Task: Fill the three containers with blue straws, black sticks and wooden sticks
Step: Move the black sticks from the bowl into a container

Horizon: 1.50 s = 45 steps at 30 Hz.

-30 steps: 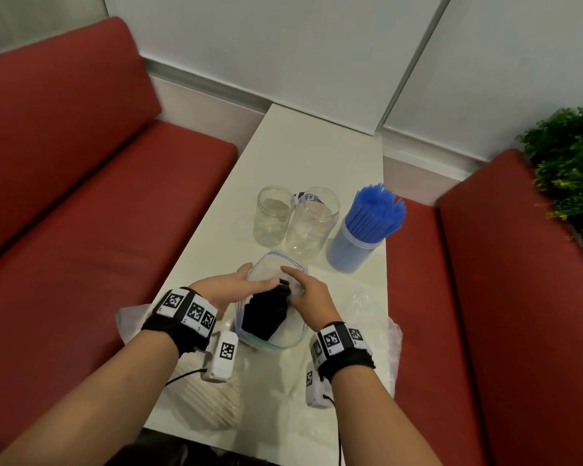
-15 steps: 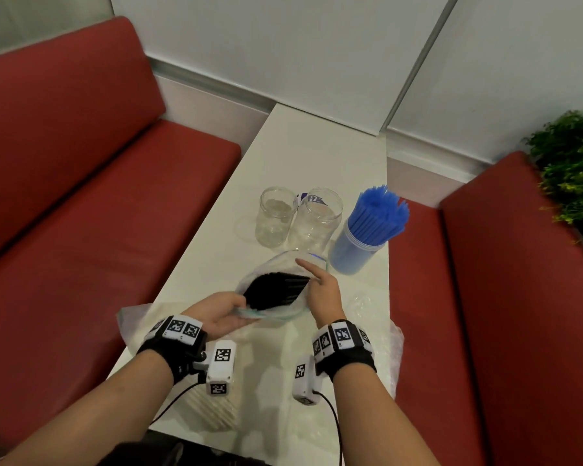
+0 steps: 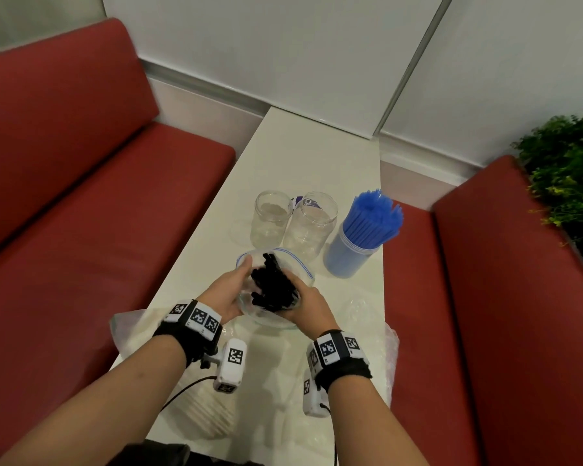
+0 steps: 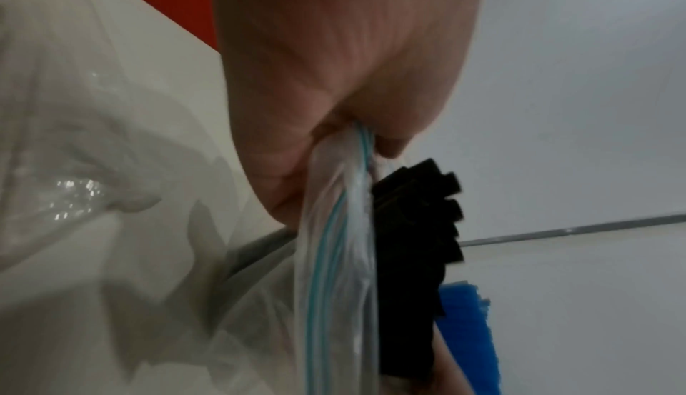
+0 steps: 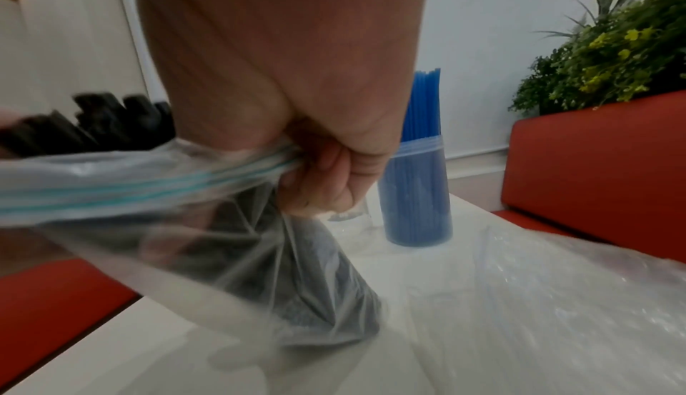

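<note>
- Your left hand pinches the left side of the zip bag at its open mouth; your right hand grips the mouth's right side, fingers curled round the zip strip.
- The black sticks stand bunched inside the bag, ends poking out of the mouth, above the white worktop.
- Just beyond the bag stand two clear jars, the left jar and the right jar, touching or nearly so.
- The blue straws fill the third container, to the right.
</note>
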Each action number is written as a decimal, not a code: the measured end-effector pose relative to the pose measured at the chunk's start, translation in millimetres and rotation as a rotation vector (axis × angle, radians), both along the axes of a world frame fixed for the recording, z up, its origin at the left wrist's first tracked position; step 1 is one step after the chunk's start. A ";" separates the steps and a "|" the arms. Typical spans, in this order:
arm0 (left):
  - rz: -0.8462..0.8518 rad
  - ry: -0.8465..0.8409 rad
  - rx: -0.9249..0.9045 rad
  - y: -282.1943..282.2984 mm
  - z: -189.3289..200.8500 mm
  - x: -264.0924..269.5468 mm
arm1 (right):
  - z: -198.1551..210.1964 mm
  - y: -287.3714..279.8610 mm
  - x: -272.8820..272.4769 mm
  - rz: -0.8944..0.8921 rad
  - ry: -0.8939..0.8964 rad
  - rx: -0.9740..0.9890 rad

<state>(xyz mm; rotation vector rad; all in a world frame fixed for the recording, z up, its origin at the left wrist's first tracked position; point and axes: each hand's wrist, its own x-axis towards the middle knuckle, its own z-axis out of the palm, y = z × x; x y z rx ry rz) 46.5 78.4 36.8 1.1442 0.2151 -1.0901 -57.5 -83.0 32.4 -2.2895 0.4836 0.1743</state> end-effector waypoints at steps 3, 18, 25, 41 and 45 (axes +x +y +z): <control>0.068 0.096 0.016 -1.1 -1.8 3.8 | -6.3 1.2 -2.6 -0.052 -0.050 0.009; 0.215 0.017 0.115 -6.3 11.9 8.8 | 18.4 -6.6 -8.2 -0.162 -0.243 -0.114; 0.289 -0.011 0.122 -18.3 25.2 5.2 | 46.3 -16.9 1.6 -0.091 -0.437 -0.034; 0.267 -0.004 0.128 -31.7 32.8 -1.9 | 45.9 -27.5 14.5 -0.194 -0.470 0.521; 0.239 -0.009 0.129 -34.2 29.6 1.9 | 35.6 -27.1 15.5 -0.206 -0.496 0.499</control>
